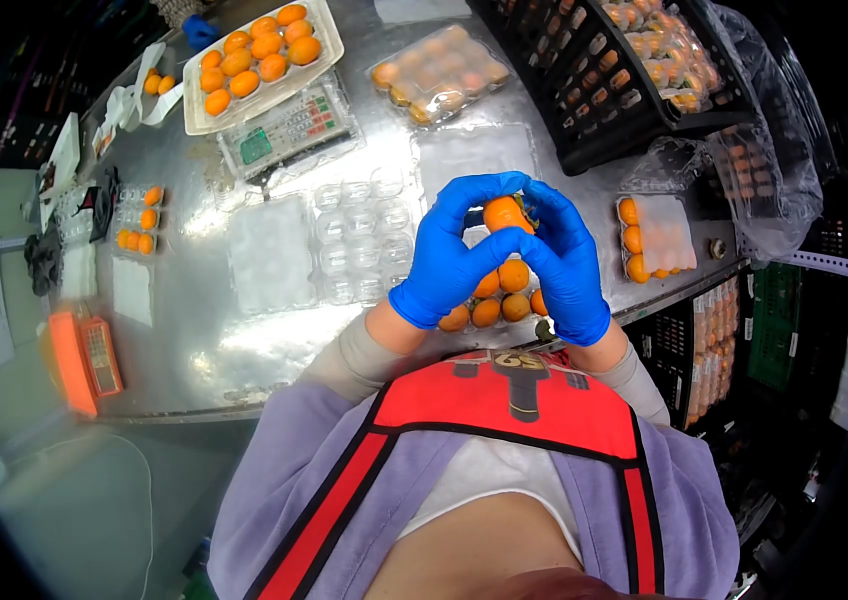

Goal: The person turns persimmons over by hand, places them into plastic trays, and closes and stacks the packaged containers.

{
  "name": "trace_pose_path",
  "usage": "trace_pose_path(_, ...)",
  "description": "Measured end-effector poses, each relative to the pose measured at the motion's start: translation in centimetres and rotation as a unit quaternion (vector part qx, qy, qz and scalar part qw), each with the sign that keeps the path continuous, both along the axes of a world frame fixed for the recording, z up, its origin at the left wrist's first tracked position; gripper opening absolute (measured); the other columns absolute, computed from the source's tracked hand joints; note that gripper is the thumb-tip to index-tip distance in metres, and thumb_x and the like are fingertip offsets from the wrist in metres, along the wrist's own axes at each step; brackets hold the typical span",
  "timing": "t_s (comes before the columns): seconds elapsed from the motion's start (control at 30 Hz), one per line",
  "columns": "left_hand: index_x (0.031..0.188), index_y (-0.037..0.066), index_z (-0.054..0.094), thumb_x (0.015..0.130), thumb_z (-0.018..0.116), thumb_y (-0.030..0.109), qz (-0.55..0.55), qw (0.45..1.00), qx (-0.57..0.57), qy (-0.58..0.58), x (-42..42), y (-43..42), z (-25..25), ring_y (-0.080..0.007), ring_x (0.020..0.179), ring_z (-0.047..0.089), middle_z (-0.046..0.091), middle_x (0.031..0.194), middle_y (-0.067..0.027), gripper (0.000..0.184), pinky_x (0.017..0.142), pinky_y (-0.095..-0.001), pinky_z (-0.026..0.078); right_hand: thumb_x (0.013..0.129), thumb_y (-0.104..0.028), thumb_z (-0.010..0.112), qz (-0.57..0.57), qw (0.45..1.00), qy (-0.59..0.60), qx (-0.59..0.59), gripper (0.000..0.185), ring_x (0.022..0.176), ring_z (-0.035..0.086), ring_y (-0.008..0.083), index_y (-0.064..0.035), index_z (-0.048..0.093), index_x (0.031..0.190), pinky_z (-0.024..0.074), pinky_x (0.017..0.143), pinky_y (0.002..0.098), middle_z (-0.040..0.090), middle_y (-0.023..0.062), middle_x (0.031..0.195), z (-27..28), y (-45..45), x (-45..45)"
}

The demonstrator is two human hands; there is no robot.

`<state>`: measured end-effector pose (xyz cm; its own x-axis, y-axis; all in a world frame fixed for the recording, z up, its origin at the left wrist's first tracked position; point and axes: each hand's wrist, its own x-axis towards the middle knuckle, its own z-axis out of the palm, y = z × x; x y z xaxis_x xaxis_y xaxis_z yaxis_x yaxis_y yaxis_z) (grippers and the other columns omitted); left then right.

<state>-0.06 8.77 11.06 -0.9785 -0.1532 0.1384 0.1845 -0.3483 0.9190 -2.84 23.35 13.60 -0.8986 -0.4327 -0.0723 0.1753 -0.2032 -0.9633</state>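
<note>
Between my two blue-gloved hands is an orange persimmon with a leafy green-brown cap on its right side. My left hand curves around it from the left, and my right hand closes in from the right, with thumbs and fingertips meeting around the fruit. Below them, several persimmons sit in rows near the table's front edge, partly covered by the hands. To the left lies an open clear plastic tray with moulded cups, its flat lid folded out beside it.
A digital scale carries a white tray of persimmons. Closed clear packs lie behind my hands. A black crate full of packs stands back right. Another pack sits right, and an orange device left.
</note>
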Motion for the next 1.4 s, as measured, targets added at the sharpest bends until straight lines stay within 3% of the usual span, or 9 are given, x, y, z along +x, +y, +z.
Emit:
trace_pose_path(0.33, 0.111, 0.001, 0.059, 0.086, 0.056, 0.010, -0.008, 0.997, -0.051, -0.060, -1.7, -0.9, -0.8, -0.0153, 0.096, 0.058, 0.061, 0.106, -0.0102, 0.027, 0.081, -0.0273, 0.047, 0.084, -0.005, 0.062, -0.021, 0.999, 0.006, 0.031, 0.043, 0.105, 0.052, 0.0152, -0.0022, 0.046, 0.124, 0.0434, 0.090, 0.0283, 0.053, 0.0089, 0.117, -1.3, -0.4, -0.3)
trace_pose_path(0.53, 0.103, 0.004, 0.064, 0.086, 0.060, 0.015, 0.164, 0.977, -0.127, -0.049, -1.8, -3.2, -4.8, -0.0167, 0.095, 0.059, 0.063, 0.102, -0.0074, 0.021, 0.082, -0.0276, 0.046, 0.083, -0.017, 0.065, -0.056, 0.982, 0.026, 0.179, 0.045, 0.099, 0.056, 0.0182, -0.0003, 0.050, 0.121, 0.0448, 0.084, 0.0277, 0.057, 0.0113, 0.111, -9.4, 2.7, -3.6)
trace_pose_path(0.6, 0.104, 0.010, 0.064, 0.081, 0.064, 0.016, 0.090, 0.924, -0.368, -0.058, 0.2, -4.3, -5.1, -0.0225, 0.090, 0.060, 0.062, 0.097, -0.0085, 0.024, 0.081, -0.0301, 0.047, 0.083, -0.018, 0.066, -0.037, 0.930, 0.146, 0.335, 0.046, 0.093, 0.056, 0.0143, -0.0007, 0.049, 0.122, 0.0474, 0.079, 0.0275, 0.058, 0.0091, 0.109, -13.4, 4.3, -3.7)
trace_pose_path(0.63, 0.104, 0.014, 0.065, 0.077, 0.067, 0.018, 0.086, 0.902, -0.423, -0.004, 1.0, -4.4, -6.2, -0.0270, 0.089, 0.058, 0.060, 0.095, -0.0096, 0.027, 0.080, -0.0331, 0.047, 0.077, -0.032, 0.068, -0.040, 0.933, 0.124, 0.336, 0.053, 0.098, 0.060, 0.0277, 0.0001, 0.054, 0.117, 0.0471, 0.084, 0.0338, 0.060, 0.0187, 0.107, -14.1, 4.4, -3.2)
trace_pose_path(0.67, 0.105, 0.014, 0.065, 0.075, 0.069, 0.022, 0.070, 0.870, -0.489, 0.013, 1.8, -4.2, -7.1, -0.0278, 0.095, 0.057, 0.060, 0.102, -0.0099, 0.031, 0.082, -0.0358, 0.047, 0.077, -0.032, 0.068, -0.039, 0.933, 0.125, 0.335, 0.053, 0.098, 0.060, 0.0277, 0.0001, 0.054, 0.117, 0.0471, 0.084, 0.0338, 0.060, 0.0187, 0.107, -13.4, 4.0, -2.8)
trace_pose_path(0.93, 0.115, 0.007, 0.058, 0.063, 0.072, 0.037, -0.092, 0.724, -0.684, 0.020, 3.8, 0.7, -9.7, -0.0338, 0.110, 0.048, 0.052, 0.122, -0.0157, 0.062, 0.095, -0.0440, 0.037, 0.080, -0.044, 0.060, 0.048, 0.828, 0.145, 0.539, 0.053, 0.093, 0.061, 0.0334, -0.0031, 0.056, 0.113, 0.0480, 0.080, 0.0376, 0.063, 0.0192, 0.100, -11.6, 2.3, -2.7)
trace_pose_path(1.2, 0.110, 0.007, 0.060, 0.062, 0.071, 0.035, -0.134, 0.726, -0.674, 0.030, 2.5, 0.4, -11.9, -0.0314, 0.110, 0.048, 0.052, 0.121, -0.0135, 0.057, 0.094, -0.0427, 0.038, 0.081, -0.042, 0.058, 0.048, 0.824, 0.165, 0.539, 0.047, 0.088, 0.062, 0.0333, -0.0057, 0.058, 0.111, 0.0486, 0.077, 0.0385, 0.064, 0.0182, 0.094, -12.2, 3.1, -2.8)
trace_pose_path(1.27, 0.110, 0.008, 0.060, 0.062, 0.072, 0.033, -0.139, 0.730, -0.668, 0.043, 2.3, 0.1, -10.9, -0.0310, 0.110, 0.048, 0.052, 0.121, -0.0130, 0.056, 0.093, -0.0429, 0.038, 0.081, -0.039, 0.060, 0.024, 0.868, 0.129, 0.479, 0.046, 0.084, 0.063, 0.0292, -0.0054, 0.058, 0.113, 0.0489, 0.076, 0.0356, 0.064, 0.0162, 0.092, -12.8, 4.0, -3.0)
trace_pose_path(1.4, 0.114, 0.011, 0.058, 0.061, 0.075, 0.025, -0.102, 0.874, -0.474, 0.036, 2.4, -1.1, -8.4, -0.0291, 0.113, 0.047, 0.052, 0.121, -0.0106, 0.058, 0.098, -0.0405, 0.035, 0.084, -0.034, 0.059, -0.028, 0.895, 0.147, 0.419, 0.042, 0.080, 0.062, 0.0217, -0.0040, 0.057, 0.114, 0.0487, 0.073, 0.0315, 0.064, 0.0112, 0.090, -11.5, 5.0, -2.7)
